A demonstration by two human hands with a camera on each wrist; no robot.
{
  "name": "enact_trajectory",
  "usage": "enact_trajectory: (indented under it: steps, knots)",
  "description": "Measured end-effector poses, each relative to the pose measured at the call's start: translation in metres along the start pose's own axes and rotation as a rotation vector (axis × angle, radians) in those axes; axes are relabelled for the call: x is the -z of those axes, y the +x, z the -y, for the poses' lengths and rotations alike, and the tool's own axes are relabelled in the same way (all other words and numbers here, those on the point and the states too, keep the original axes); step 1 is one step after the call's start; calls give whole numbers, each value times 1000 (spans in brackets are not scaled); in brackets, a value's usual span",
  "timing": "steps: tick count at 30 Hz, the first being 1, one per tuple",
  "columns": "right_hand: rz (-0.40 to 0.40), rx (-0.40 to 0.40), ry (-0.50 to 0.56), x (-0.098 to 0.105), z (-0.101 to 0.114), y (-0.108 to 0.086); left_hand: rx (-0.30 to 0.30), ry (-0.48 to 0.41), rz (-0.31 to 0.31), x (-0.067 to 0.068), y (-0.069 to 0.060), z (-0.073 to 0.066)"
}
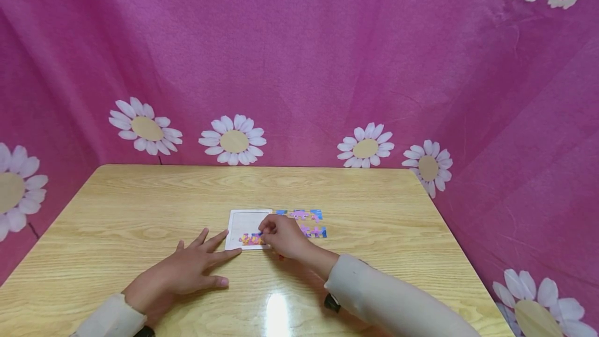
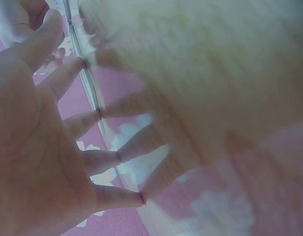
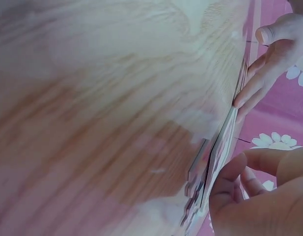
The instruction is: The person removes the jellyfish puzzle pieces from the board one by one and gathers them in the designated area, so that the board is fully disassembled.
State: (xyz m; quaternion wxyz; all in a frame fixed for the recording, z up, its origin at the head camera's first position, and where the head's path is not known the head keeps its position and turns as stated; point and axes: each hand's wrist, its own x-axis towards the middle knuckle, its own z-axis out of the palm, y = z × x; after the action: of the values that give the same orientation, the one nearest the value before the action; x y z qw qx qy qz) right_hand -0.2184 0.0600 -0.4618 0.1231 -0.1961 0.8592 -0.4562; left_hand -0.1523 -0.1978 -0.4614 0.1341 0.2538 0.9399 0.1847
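Note:
A white puzzle tray lies on the table, with joined yellow, pink and purple pieces along its lower edge. My left hand is spread flat, fingertips touching the tray's left edge and lower left corner. Its palm and straight fingers show in the left wrist view. Over the tray's right side, my right hand has curled fingers, with thumb and index pinching a small puzzle piece, mostly hidden. The right wrist view shows that pinch from the side, low over the tray.
Right of the tray lie loose puzzle pieces, blue with pink figures, partly covered by my right hand. An orange-red piece sits below that hand. The wooden table reaches back to a pink cloth with daisies.

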Motion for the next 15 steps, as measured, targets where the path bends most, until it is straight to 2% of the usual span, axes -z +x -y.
enact_trajectory:
  steps: [15]
  knots:
    - [-8, 8, -114, -13, 5, 13, 23, 2, 17, 3, -2, -4]
